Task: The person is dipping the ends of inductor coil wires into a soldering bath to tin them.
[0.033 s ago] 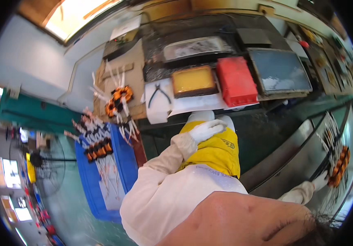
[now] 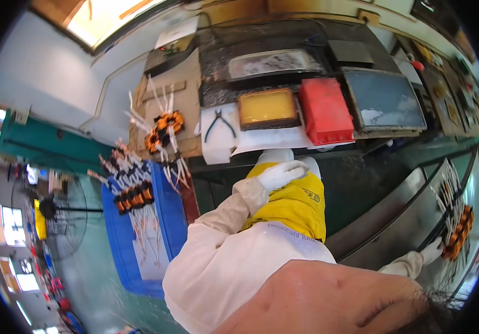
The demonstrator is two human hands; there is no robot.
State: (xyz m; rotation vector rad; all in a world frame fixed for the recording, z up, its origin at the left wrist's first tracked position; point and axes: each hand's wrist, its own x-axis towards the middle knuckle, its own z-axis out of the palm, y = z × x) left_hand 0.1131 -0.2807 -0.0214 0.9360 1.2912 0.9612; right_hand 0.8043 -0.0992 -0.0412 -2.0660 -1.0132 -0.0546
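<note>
My left hand (image 2: 282,174), in a white glove, lies flat on the yellow apron (image 2: 289,206) over my lap, fingers stretched out and holding nothing. Out at the far right, my gloved right hand (image 2: 432,251) reaches to a row of orange-and-black wound coils (image 2: 459,232) with pale wire leads. It is against or right beside the lower coils; its fingers are too small and partly hidden to show a grip. The coils lie in a metal tray (image 2: 398,236).
The bench ahead holds pliers (image 2: 219,129), a yellow-filled pan (image 2: 267,109), a red box (image 2: 327,111), a grey-surfaced tray (image 2: 385,100) and a long metal trough (image 2: 271,64). Loose coils (image 2: 164,129) lie at its left. A blue bin (image 2: 118,245) with more coils (image 2: 133,197) stands left of me.
The view has shifted slightly, so the bench and its things sit a little farther right. My left hand stays on my lap, and my right hand remains by the coils.
</note>
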